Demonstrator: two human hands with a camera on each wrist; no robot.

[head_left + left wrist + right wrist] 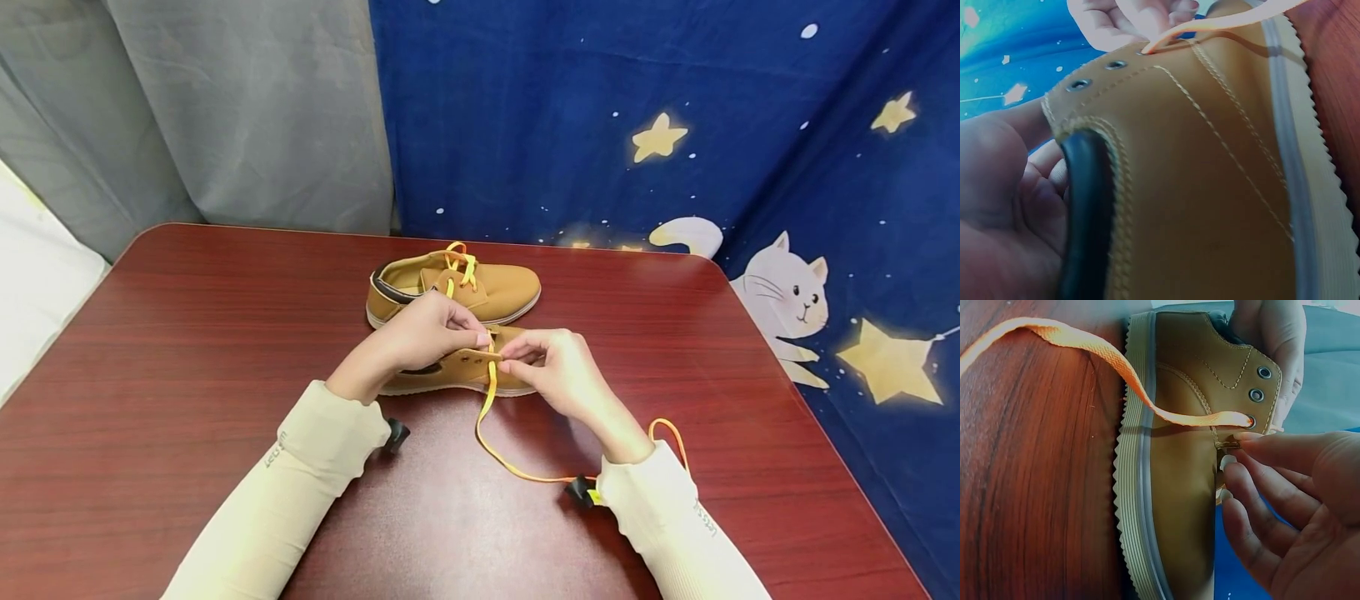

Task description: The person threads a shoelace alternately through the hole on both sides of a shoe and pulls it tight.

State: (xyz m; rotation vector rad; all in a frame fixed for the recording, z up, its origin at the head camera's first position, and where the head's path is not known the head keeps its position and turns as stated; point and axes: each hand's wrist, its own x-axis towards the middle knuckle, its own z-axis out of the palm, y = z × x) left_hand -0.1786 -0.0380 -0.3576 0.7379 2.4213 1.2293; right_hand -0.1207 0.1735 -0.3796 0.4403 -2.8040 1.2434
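A tan lace-up shoe (450, 372) stands on the table with its toe to the right. My left hand (423, 333) reaches over its opening, thumb and forefinger pinching the yellow-orange shoelace (491, 385) at the inner side of the eyelet flap (1235, 375). In the left wrist view the flap hides those fingertips. The lace runs through the eyelet closest to the toe, two other metal eyelets beside it standing bare. My right hand (562, 371) pinches the flap's toe-side corner between thumb and fingers, right beside the laced eyelet.
Behind it stands a matching tan shoe (502, 287), laced with yellow lace. The long lace end trails over the red-brown table (225, 358) to beneath my right sleeve (652, 500). Grey and blue star-patterned curtains (562, 108) hang beyond the table's far edge.
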